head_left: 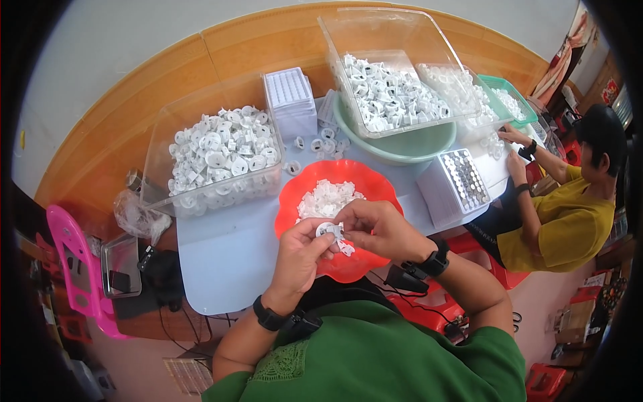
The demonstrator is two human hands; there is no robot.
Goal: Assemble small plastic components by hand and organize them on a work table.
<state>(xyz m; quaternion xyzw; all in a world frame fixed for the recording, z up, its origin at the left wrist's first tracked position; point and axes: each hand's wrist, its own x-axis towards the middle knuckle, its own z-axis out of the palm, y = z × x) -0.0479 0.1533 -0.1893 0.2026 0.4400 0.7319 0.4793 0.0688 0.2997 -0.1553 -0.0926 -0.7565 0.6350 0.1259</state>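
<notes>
My left hand (301, 256) and my right hand (380, 226) meet over the near rim of a red plastic bowl (289, 201). Together they pinch a small white round plastic part (329, 230) between the fingertips. A heap of small white pieces (327, 197) lies in the red bowl just beyond my hands. Both wrists wear black bands.
A clear bin of white round parts (214, 153) stands at the left, another clear bin (392, 94) rests on a green basin (402, 144). White trays (290, 97) and a tray of small discs (462, 177) lie nearby. A person in a yellow shirt (569, 214) works at the right.
</notes>
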